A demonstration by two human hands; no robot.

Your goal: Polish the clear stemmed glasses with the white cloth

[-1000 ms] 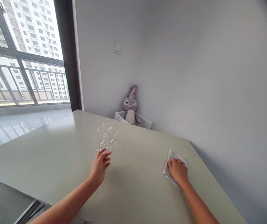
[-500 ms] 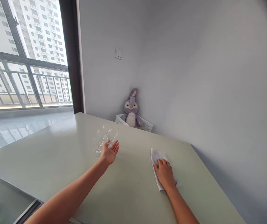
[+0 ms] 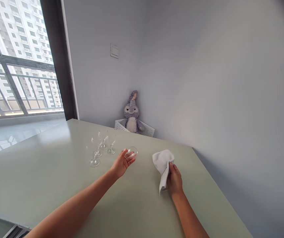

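My left hand (image 3: 123,164) is closed around a clear wine glass (image 3: 133,152), which lies tilted in its fingers with a round end toward the right. Part of this glass is hidden behind the fingers, and its outline is faint. Left of that hand, several more stemmed glasses (image 3: 94,162) stand upright on the table (image 3: 142,205). In my right hand (image 3: 175,180) a white cloth (image 3: 164,159) is pinched between thumb and fingers, lifted and bunched, with a fold hanging down.
At the far table edge, a grey plush rabbit (image 3: 131,115) sits in a white perforated basket (image 3: 148,130). Grey walls (image 3: 218,82) meet behind it. A light switch (image 3: 114,51) is on the wall, and a large window (image 3: 20,79) fills the left.
My left hand has moved right, away from the group of glasses, with one glass in it. The cloth, flat under my right hand before, is now gripped and raised. The view has turned slightly right.
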